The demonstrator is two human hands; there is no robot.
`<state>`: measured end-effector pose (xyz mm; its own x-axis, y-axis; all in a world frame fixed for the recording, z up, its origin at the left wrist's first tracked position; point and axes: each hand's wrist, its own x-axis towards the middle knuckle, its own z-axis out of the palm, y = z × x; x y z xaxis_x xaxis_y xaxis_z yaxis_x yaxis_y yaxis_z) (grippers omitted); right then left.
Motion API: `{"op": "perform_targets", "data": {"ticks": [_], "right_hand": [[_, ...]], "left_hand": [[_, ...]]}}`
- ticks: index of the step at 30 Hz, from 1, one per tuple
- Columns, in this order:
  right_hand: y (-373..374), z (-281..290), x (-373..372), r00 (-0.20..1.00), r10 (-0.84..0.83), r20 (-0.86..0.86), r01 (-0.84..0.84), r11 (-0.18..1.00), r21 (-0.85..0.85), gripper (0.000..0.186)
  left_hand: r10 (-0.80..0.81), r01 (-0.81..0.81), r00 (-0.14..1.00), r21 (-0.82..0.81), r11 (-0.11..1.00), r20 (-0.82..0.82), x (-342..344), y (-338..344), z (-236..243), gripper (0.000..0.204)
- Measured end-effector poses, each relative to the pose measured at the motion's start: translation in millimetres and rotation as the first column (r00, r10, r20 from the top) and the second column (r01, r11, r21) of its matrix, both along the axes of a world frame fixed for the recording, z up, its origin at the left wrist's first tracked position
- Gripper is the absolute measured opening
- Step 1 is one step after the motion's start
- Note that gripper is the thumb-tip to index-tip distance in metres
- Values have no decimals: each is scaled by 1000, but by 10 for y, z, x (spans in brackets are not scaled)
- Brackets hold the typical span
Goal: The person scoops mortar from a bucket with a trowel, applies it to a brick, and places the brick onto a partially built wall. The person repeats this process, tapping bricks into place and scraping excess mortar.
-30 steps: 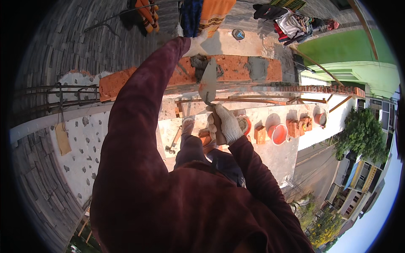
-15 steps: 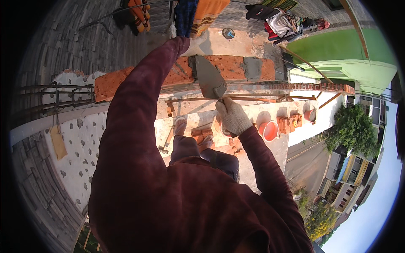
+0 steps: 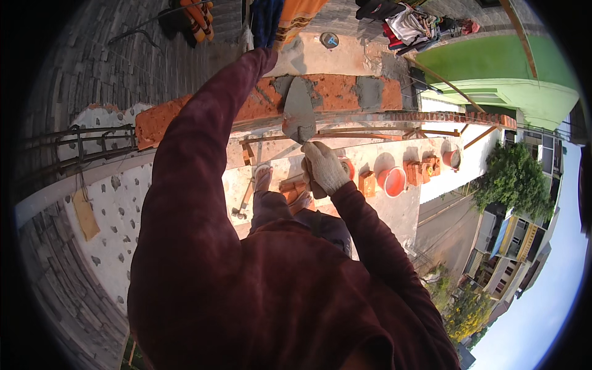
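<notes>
Trowel (image 3: 298, 110): probably stiff, light; blade likely slick, take handle (image 3: 317, 189)
Right hand (image 3: 328, 169): gloved, wrapped round handle
Left hand: can't tell, obscured past sleeve (image 3: 213, 117)

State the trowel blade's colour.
The trowel blade is grey; it shows best in the head view.

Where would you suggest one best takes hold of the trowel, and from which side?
The trowel is probably best gripped by its handle, from the near side, as the right hand does: the handle points back that way, the broad blade away, toward the brick wall.
</notes>
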<state>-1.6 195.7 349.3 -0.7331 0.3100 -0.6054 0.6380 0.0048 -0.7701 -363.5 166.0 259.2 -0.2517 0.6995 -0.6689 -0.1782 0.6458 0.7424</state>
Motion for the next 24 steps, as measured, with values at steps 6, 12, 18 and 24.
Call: {"op": "perform_targets", "data": {"ticks": [6, 12, 18, 24], "right_hand": [[-53, 73, -244, 982, 183, 51, -190, 942, 275, 41], [741, 249, 265, 906, 412, 91, -343, 594, 727, 33], [620, 186, 514, 978, 210, -9, -155, 748, 645, 27], [1023, 75, 2155, 967, -171, 189, 17, 784, 620, 24]], "left_hand": [[-57, 58, 997, 4, 998, -43, -49, -1, 13, 112], [-112, 112, 992, -13, 994, -65, 36, 12, -46, 110], [-216, 215, 972, -18, 976, -92, 89, 82, -146, 108], [-144, 155, 987, 206, 966, -67, 220, -10, -16, 117]]}}
